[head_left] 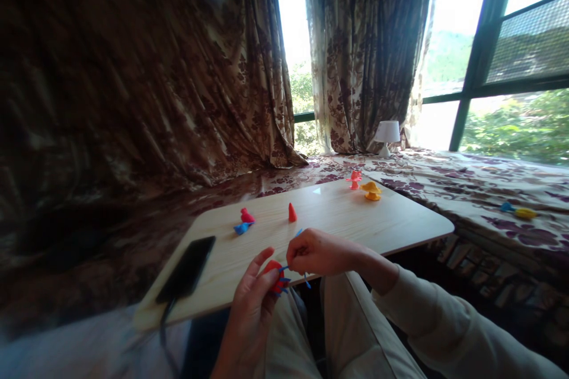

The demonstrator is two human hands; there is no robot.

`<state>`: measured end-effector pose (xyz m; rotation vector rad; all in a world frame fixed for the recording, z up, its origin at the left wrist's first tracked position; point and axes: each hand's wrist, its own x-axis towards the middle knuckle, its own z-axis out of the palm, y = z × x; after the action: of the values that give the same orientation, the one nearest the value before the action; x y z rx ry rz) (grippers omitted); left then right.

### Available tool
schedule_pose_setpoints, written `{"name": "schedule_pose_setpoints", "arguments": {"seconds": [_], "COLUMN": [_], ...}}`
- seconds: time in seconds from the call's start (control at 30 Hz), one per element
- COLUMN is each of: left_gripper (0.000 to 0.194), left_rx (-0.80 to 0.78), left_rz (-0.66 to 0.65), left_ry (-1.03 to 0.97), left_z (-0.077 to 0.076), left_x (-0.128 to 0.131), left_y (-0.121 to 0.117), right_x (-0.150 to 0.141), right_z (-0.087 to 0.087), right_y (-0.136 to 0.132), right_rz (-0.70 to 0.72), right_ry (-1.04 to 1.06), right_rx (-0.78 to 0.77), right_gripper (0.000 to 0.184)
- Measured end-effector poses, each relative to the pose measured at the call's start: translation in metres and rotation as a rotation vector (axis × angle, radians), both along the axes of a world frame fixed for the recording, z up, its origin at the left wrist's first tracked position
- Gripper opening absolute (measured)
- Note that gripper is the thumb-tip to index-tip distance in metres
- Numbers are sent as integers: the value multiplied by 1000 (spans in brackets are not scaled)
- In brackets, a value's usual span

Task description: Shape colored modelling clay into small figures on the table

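Note:
My left hand [254, 290] is closed around a red clay-like piece [276, 270] with thin blue strips on it. My right hand [313, 251] pinches a thin blue strip [284, 268] that reaches to the red piece. More blue shows above and below the right fingers. Both hands are over the near edge of the table, above the lap. Beyond them on the tabletop stands a small red cone [292, 212]. A rounded red figure [246, 215] and a blue piece [242, 228] sit close together to its left.
A phone [186, 269] with a cable lies at the left of the wooden table [333, 213]. At the far end stand a pink figure [354, 179] and a yellow one [371, 190]. A blue and yellow piece [524, 212] rests on the flowered cloth, right. Behind is a white lamp [387, 132].

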<state>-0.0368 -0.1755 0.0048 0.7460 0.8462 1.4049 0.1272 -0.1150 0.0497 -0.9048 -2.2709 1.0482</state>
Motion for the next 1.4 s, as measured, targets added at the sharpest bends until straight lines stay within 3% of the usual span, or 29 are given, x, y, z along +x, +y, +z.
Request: {"name": "schedule_pose_setpoints", "arguments": {"seconds": [0.27, 0.4, 0.77, 1.1, 1.4], "left_gripper": [43, 43, 43, 32, 32], "left_rx": [-5, -15, 9, -24, -29], "left_rz": [36, 32, -15, -13, 19], "left_ry": [-118, -115, -103, -161, -122], "left_z": [3, 2, 2, 2, 4], "left_x": [2, 3, 2, 4, 4], "left_y": [0, 2, 1, 2, 0], "right_x": [4, 4, -6, -3, -4], "right_z": [3, 0, -15, -2, -8], "right_y": [2, -1, 8, 1, 6], "right_rz": [-160, -97, -21, -52, -62], "right_ry": [29, 44, 103, 97, 73], "right_rx": [-36, -41, -44, -60, -1], "right_gripper": [27, 37, 34, 38, 36]}}
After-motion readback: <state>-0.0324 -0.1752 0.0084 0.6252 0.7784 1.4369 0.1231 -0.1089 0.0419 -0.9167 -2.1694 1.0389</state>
